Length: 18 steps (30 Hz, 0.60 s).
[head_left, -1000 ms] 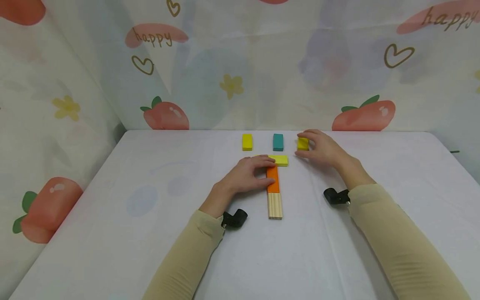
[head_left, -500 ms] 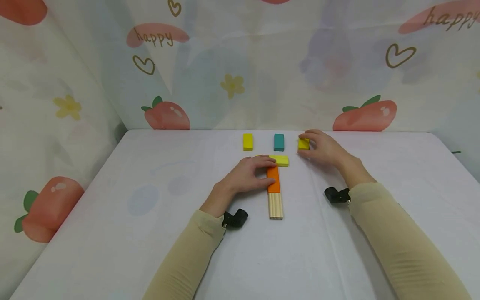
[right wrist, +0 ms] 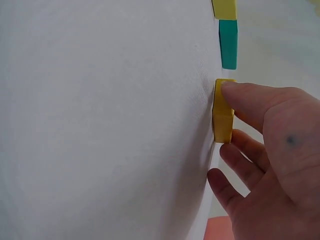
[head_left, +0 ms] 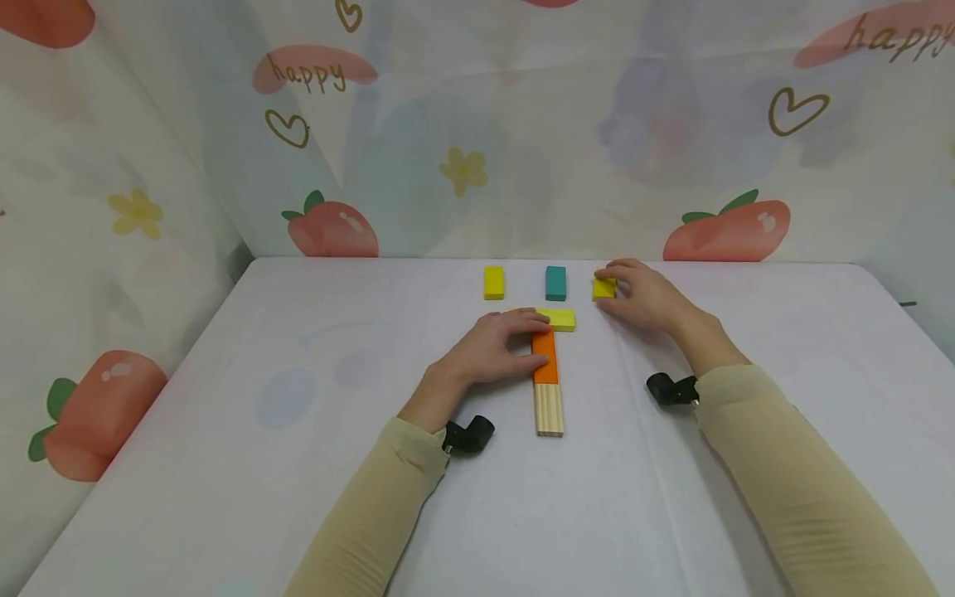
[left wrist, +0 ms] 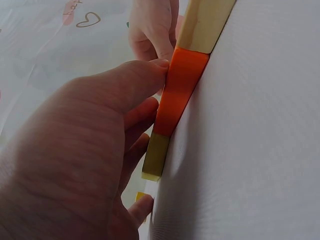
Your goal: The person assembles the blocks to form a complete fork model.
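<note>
My left hand (head_left: 492, 344) lies over a row of flat wooden blocks, its thumb and fingertips touching the orange block (head_left: 545, 376) from above. Beyond that one, a light yellow block (head_left: 563, 320) lies crosswise, partly hidden by my fingers. A plain striped wood block (head_left: 549, 410) joins the near end, and the left wrist view shows the orange block (left wrist: 182, 87) end to end with it. Farther back on the right, my right hand (head_left: 647, 300) pinches a yellow block (head_left: 603, 290) resting on the table. In the right wrist view, the thumb is on one end of this yellow block (right wrist: 222, 122).
Along the back of the table (head_left: 373, 497), a teal block (head_left: 555, 283) and another yellow block (head_left: 493, 283) lie apart, left of my right hand. A patterned cloth (head_left: 537, 166) rises behind the far edge. Black wrist cameras stick out from both cuffs.
My right thumb has shifted slightly right, closer to the yellow block. The left hand stays in place on the row, and the other blocks have not moved.
</note>
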Each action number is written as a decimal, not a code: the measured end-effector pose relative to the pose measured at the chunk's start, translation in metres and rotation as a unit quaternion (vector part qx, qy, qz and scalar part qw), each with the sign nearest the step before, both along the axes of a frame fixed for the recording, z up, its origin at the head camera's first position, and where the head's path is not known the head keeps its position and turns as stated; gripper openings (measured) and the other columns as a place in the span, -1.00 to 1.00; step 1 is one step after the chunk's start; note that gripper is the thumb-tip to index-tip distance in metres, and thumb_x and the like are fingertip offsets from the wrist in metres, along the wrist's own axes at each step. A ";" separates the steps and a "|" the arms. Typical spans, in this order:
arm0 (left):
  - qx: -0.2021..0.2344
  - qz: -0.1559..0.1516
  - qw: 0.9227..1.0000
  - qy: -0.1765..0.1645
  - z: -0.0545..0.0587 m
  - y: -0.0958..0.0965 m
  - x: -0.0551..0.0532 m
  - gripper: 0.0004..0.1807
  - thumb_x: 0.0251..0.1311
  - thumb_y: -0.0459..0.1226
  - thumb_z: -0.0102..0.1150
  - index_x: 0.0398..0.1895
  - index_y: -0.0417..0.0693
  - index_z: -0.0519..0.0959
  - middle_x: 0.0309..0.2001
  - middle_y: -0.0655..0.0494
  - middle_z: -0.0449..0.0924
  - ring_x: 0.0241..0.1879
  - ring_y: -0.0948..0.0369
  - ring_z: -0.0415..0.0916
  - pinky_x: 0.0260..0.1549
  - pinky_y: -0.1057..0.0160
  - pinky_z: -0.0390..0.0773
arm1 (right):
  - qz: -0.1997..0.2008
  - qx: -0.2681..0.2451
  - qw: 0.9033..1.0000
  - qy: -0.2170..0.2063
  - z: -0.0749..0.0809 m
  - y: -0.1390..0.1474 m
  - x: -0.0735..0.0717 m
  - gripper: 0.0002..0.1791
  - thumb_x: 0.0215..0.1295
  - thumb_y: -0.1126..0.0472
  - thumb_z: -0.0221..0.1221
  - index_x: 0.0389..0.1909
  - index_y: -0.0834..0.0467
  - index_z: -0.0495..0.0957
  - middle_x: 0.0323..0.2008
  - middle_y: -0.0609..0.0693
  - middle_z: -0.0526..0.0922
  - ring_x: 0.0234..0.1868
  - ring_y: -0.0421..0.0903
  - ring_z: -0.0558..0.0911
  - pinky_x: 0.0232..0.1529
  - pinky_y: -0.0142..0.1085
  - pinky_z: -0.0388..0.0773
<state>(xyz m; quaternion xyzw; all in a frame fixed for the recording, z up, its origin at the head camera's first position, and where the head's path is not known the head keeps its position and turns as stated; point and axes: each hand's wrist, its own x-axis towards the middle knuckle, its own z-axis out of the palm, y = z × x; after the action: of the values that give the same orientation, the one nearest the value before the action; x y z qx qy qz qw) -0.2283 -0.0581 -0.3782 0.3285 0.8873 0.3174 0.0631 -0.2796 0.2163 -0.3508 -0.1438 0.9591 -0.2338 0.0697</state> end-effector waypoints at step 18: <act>-0.003 -0.001 1.000 -0.004 0.003 0.000 0.001 -0.52 0.32 -0.11 0.28 0.29 0.01 0.59 0.35 0.18 0.46 0.46 0.24 0.17 0.44 0.14 0.08 | -0.008 0.009 1.000 -0.015 0.004 -0.002 0.005 -0.45 0.38 0.23 0.25 0.34 0.31 0.45 0.40 0.33 0.26 0.41 0.34 0.20 0.39 0.23 0.13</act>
<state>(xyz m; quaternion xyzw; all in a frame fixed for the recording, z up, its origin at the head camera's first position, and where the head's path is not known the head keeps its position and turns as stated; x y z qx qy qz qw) -0.2270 -0.0584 -0.3752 0.3281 0.8877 0.3158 0.0685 -0.2742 0.2138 -0.3468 -0.1317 0.9612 -0.2276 0.0830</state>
